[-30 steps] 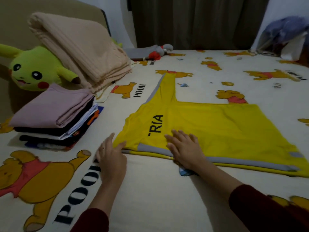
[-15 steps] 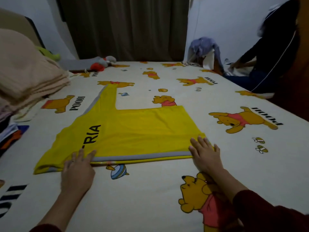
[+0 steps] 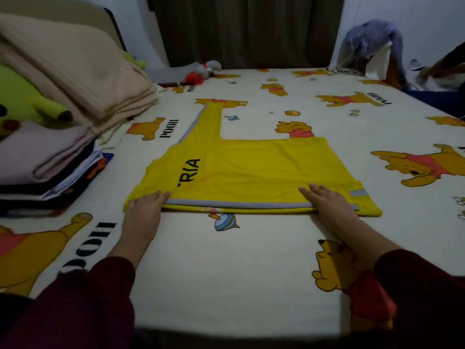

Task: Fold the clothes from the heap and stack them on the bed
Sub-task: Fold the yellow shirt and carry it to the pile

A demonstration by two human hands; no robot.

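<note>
Fingers [image 3: 315, 191] now spread wider along yellow shirt [image 3: 251, 167] hem.

Both hands have spread apart along the yellow shirt's [image 3: 251, 172] near edge, toward its ends.

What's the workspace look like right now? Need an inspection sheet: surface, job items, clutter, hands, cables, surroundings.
Surface: bed covered by a cream sheet printed with cartoon bears.
Job's things: yellow shirt lies flat, partly folded, one sleeve pointing away; stack of folded clothes at the left.
Clutter: green plush toy under a folded beige blanket; grey and red plush toy at the far edge; bluish heap of cloth at the far right corner.
Hands: left hand and right hand lie flat on the shirt's near edge, fingers straight.
Cables: nothing seen.
Surroundings: dark curtain, pale walls; another person partly in view at the right edge.
</note>
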